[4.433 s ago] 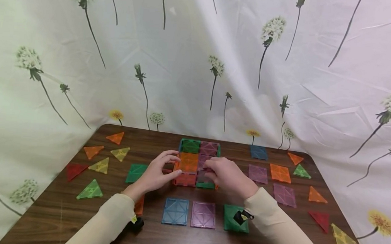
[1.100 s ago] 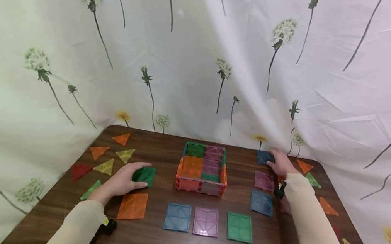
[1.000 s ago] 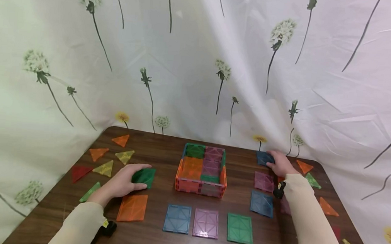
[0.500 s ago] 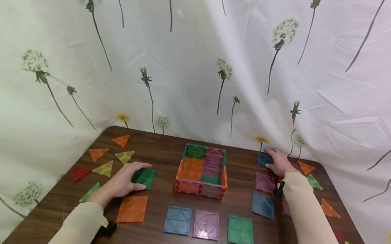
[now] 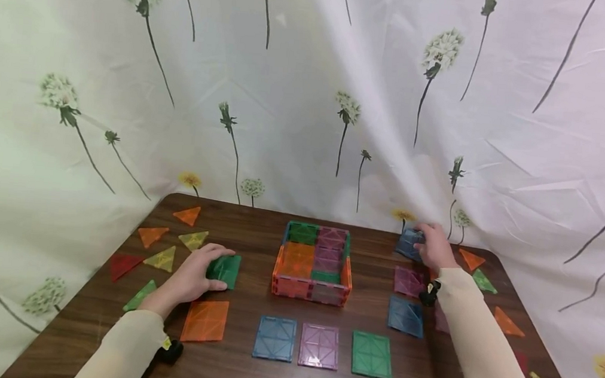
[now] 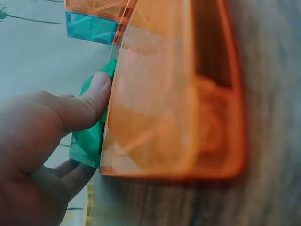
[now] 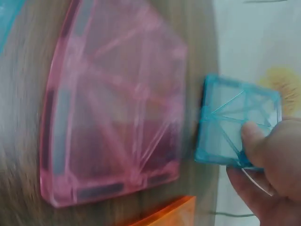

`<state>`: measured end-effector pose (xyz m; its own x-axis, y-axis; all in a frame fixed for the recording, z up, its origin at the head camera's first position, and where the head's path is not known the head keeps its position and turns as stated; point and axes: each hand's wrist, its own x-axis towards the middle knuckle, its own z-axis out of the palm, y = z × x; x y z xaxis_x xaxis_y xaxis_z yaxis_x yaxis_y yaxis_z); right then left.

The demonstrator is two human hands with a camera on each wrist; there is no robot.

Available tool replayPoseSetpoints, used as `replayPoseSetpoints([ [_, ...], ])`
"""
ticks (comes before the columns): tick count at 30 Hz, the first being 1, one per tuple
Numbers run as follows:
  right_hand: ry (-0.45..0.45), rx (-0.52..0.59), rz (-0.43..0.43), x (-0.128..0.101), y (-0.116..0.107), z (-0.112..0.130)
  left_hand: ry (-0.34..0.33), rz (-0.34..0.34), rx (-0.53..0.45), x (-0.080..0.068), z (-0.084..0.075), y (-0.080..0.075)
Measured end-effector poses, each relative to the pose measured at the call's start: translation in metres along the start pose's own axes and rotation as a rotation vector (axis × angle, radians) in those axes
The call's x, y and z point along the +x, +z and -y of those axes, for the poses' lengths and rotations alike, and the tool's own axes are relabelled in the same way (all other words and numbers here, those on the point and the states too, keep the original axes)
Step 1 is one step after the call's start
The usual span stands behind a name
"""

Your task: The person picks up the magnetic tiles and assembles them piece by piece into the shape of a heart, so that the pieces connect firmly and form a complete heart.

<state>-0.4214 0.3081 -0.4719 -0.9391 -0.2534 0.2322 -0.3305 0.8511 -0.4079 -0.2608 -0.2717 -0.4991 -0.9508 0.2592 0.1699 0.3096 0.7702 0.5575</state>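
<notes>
In the head view my left hand [image 5: 194, 275] grips a green square magnetic tile [image 5: 227, 270] at the left, thumb on its near side and fingers at its far side. The left wrist view shows thumb and fingers holding that tile [image 6: 89, 141] by its edges. At the back right, my right hand [image 5: 436, 247] pinches a blue square magnetic tile [image 5: 409, 243], tilted up from the table. In the right wrist view the thumb lies on the blue tile's face [image 7: 228, 125], fingers behind. Between the hands stands an open box of magnetic tiles [image 5: 311, 289], with orange, purple and green inside.
Blue [image 5: 275, 338], purple [image 5: 319, 346] and green [image 5: 371, 355] square tiles lie in front of the box. An orange tile [image 5: 205, 321] lies near my left wrist. Purple [image 5: 409, 281] and blue [image 5: 406, 316] tiles lie at right. Several triangles line both sides. A flowered cloth [image 5: 289, 92] hangs behind.
Both hands have moved outward from the box, the left to the green tile, the right to the back blue tile. In the last half second the blue tile's far edge has risen.
</notes>
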Motion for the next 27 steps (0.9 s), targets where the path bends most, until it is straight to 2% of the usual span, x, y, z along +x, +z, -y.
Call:
replayPoseSetpoints([
  [5,0.021,0.141,-0.075,-0.002,-0.007,0.016,0.024,-0.004,0.036,0.003,0.002,-0.003],
  [12,0.094,0.386,-0.007,-0.002,-0.016,0.048,0.116,0.049,0.103,0.002,0.006,-0.006],
  [18,0.060,0.561,-0.031,-0.001,-0.013,0.075,0.065,0.119,0.127,0.004,0.007,-0.005],
  [22,0.059,0.693,0.010,-0.001,-0.010,0.092,0.028,0.159,0.118,0.006,0.004,-0.007],
  [27,0.106,0.860,0.068,-0.002,-0.004,0.113,0.044,0.145,0.102,0.008,0.002,-0.008],
])
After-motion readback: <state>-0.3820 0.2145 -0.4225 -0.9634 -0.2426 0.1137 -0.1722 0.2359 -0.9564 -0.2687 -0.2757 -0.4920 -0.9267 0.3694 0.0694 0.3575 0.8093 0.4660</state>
